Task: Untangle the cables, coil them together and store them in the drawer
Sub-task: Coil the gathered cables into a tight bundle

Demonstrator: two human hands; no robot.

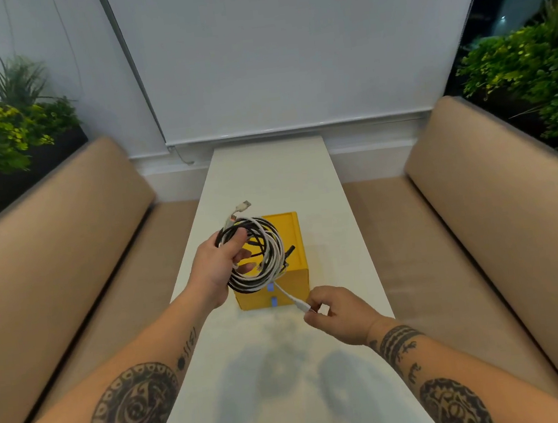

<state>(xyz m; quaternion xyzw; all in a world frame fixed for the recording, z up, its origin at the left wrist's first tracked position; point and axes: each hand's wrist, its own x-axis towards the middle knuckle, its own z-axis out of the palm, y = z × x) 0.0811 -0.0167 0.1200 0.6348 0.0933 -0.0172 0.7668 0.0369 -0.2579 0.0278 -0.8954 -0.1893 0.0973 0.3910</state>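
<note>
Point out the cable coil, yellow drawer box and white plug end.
cable coil (275,253), head view, white loops.
yellow drawer box (253,298), head view, front face.
white plug end (302,306), head view, connector body.

The surface (267,178) runs down the centre, from the near edge to the far wall; a drawer box (290,234) stands on it about midway along. The left grip (219,265) sits left of the box, above the surface, holding the coil of cables (269,264); the coil hangs over the box's left and near part. One free cable end (300,304) runs from the coil's lower edge down and right to the right grip (336,312), which pinches it just before the box's near right corner. A left bench (66,233) and a right bench (492,189) flank the surface; plants (3,119) stand behind each backrest; a blind (288,55) hangs behind the far end.
</note>
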